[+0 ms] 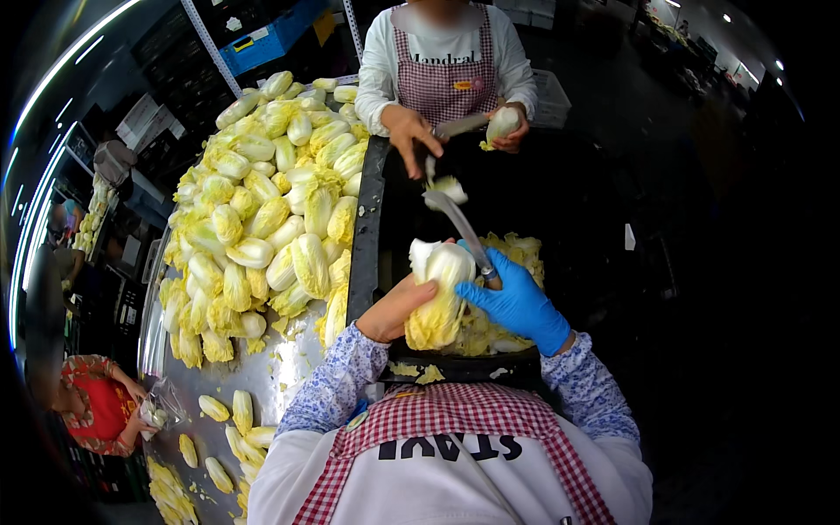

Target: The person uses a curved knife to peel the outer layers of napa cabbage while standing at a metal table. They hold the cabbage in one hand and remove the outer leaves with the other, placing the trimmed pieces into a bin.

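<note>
My bare left hand point(397, 307) grips a napa cabbage point(443, 292), its white base turned away from me and its yellow leaves towards me. In my right hand point(518, 298), gloved in blue, is a knife point(462, 223) with a curved blade and a brown handle. The blade points away from me, past the cabbage's base. A white cut piece of cabbage point(451, 189), blurred, shows beside the blade tip. Below my hands, yellow leaf trimmings point(515, 252) lie in a dark bin.
A large heap of napa cabbages point(262, 197) covers the metal table point(289, 354) on the left. Across from me a co-worker point(446, 72) holds a knife point(462, 125) and a cabbage point(504, 125). Another person point(98, 407) at far left handles a clear plastic bag point(163, 403).
</note>
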`<state>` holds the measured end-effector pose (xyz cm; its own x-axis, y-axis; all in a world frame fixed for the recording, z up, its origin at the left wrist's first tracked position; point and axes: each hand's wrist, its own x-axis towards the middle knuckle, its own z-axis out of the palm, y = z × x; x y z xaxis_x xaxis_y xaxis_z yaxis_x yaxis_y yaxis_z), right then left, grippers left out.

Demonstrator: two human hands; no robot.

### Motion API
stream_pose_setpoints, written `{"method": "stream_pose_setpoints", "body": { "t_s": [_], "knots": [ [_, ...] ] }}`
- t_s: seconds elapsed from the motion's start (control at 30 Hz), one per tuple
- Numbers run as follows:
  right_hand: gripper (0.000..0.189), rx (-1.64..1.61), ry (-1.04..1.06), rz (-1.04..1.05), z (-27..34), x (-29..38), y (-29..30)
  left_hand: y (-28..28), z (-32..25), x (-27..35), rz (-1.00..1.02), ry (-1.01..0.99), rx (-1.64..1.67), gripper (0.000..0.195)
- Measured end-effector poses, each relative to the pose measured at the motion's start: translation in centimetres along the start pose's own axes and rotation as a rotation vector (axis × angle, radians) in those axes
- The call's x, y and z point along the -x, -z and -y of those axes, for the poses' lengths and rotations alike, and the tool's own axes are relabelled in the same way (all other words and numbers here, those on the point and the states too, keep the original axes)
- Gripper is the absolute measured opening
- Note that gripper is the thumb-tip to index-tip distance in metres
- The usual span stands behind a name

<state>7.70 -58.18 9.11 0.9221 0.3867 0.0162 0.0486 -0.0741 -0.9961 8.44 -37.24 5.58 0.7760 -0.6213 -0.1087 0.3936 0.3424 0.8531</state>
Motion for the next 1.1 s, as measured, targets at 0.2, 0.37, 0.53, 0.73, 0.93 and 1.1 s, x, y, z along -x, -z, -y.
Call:
{"method": "stream_pose_setpoints", "body": {
  "t_s": [0.2,0.37,0.53,0.73,0.93,1.1],
  "knots": [
    [0.075,0.247,0.182,-0.058,-3.4,-1.0,-1.9,0.2,2.3,-0.2,-0.275,0.009,0.229,0.054],
    [0.086,0.308,0.010,0.044,-3.0,-1.3,-1.7,-0.3,2.0,-0.4,-0.333,-0.187,-0.017,0.059],
    [0.072,0.016,-0.080,0.030,-2.1,-1.2,-0.8,-1.1,0.9,0.0,-0.213,-0.212,-0.133,0.068],
    [0.047,0.035,0.045,-0.085,-2.8,-1.7,-0.8,-0.7,1.0,0.7,-0.233,-0.257,0.020,0.062],
    [0.042,0.117,0.021,-0.253,-3.9,-2.5,-0.8,1.6,1.2,0.1,-0.099,-0.098,0.566,0.054],
    [0.086,0.759,0.243,-0.430,-4.3,-3.4,0.2,1.5,2.2,0.0,-0.186,-0.110,0.390,0.056]
  ]
}}
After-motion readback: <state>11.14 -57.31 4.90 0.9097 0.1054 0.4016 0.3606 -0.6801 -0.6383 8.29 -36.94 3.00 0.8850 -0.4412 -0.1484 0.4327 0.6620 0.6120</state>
